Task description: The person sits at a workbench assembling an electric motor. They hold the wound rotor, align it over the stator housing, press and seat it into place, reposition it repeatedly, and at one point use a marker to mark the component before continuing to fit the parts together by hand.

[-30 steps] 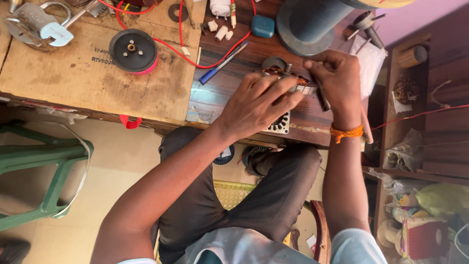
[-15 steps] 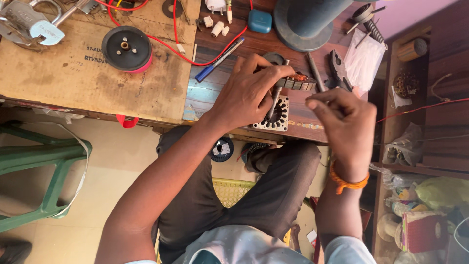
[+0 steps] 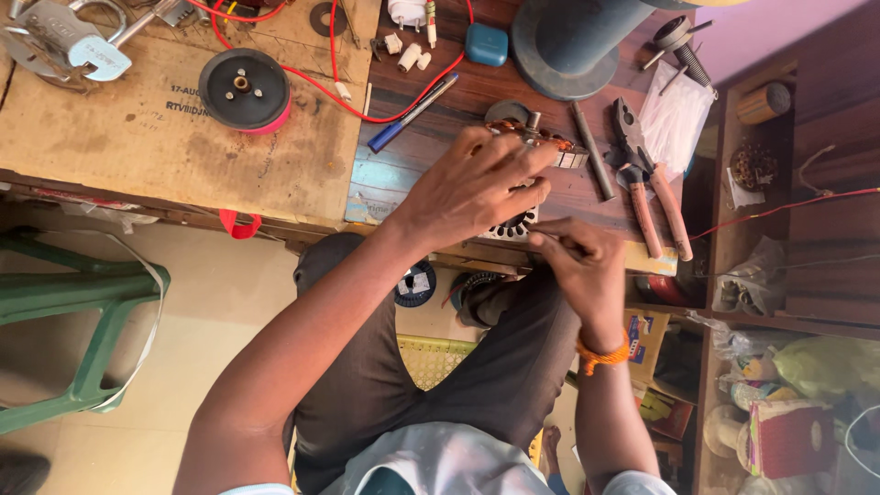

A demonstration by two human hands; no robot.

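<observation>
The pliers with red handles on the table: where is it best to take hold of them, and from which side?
Probably by the two red handles of the pliers. They lie flat, spread slightly, and point toward the table's near edge, while the metal head points away. Coming from the near edge, beside the right hand, looks easiest.

wooden workbench with pliers, pen

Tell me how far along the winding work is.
Done: copper windings already show on the motor stator. In hand: the left hand steadies it while the right hand pinches something thin at its edge. How much is left cannot be judged; pliers lie unused alongside.
</observation>
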